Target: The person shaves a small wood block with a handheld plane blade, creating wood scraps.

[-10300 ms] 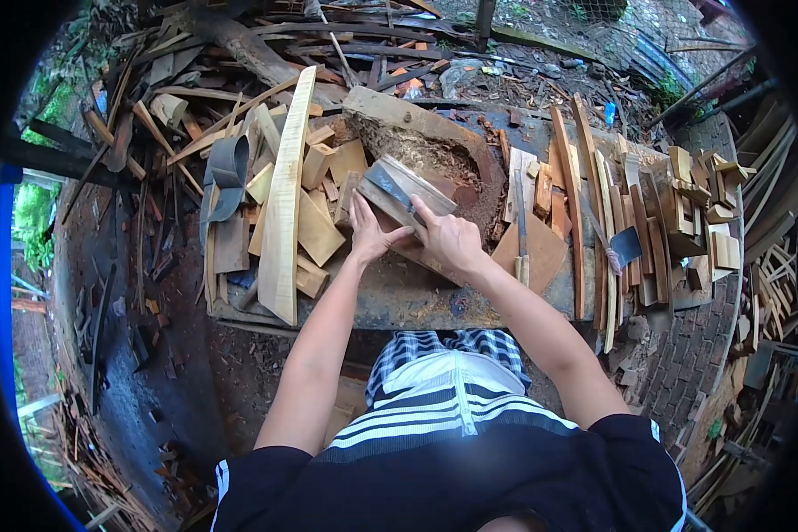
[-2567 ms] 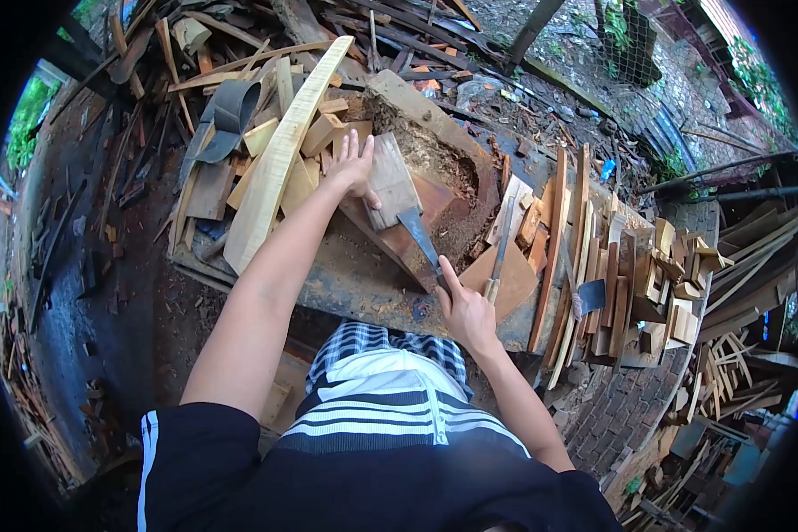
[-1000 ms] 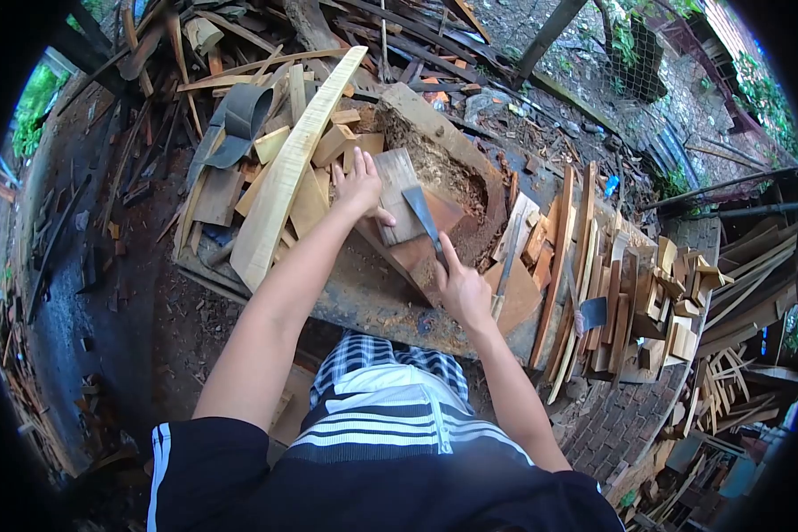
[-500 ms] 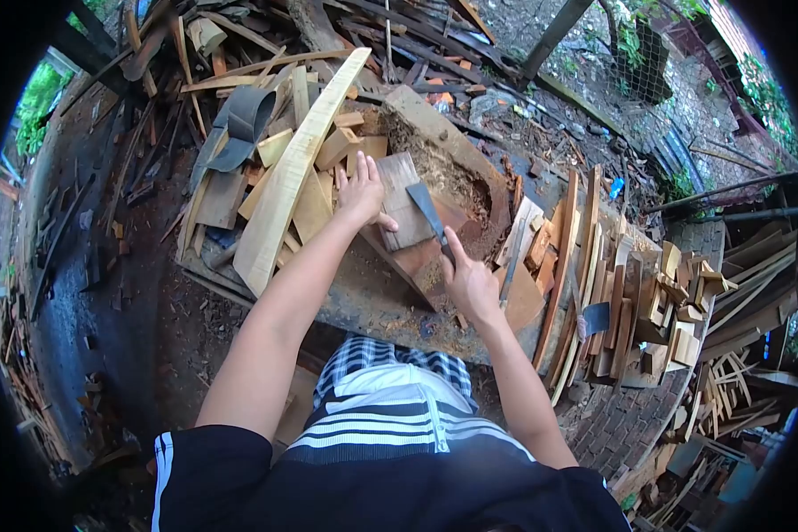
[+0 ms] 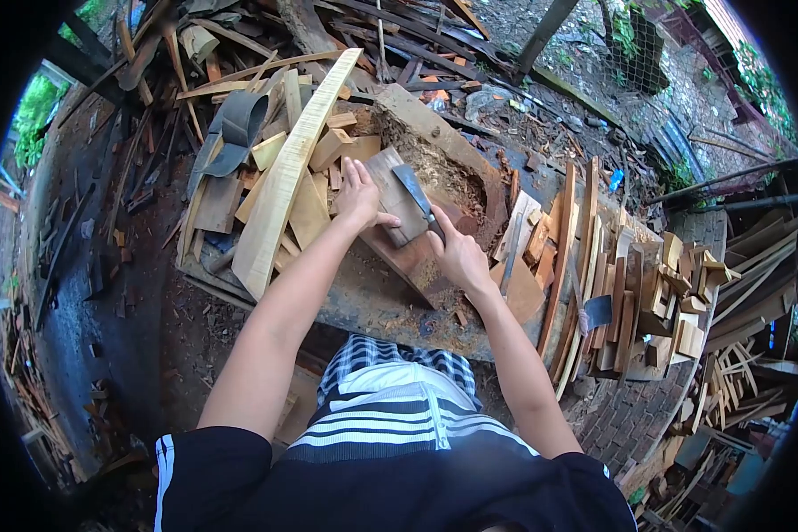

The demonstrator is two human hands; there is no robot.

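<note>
My left hand (image 5: 358, 197) lies along the left side of a flat wooden block (image 5: 390, 181), fingers extended and thumb over its near edge, bracing it. The block stands tilted on a reddish-brown piece of wood (image 5: 403, 259). In my right hand (image 5: 460, 255) is the handle of a short machete (image 5: 410, 188), its dark, broad blade pointing up and left across the block's right side. Whether the blade's edge touches the wood cannot be made out. Beyond the block a hollowed chunk of wood (image 5: 488, 158) holds chips and sawdust.
A long pale board (image 5: 297, 168) leans over wood offcuts to my left, beside a dark cap (image 5: 235, 129). Toward the right, another blade (image 5: 512, 259), curved strips (image 5: 559, 257) and stacked wooden pieces (image 5: 652, 310) crowd the worktable (image 5: 363, 310). Scrap timber lies behind.
My right hand has shifted slightly up and left, bringing the machete's blade farther over the block. My left hand stays on the block; the whole view has shifted slightly.
</note>
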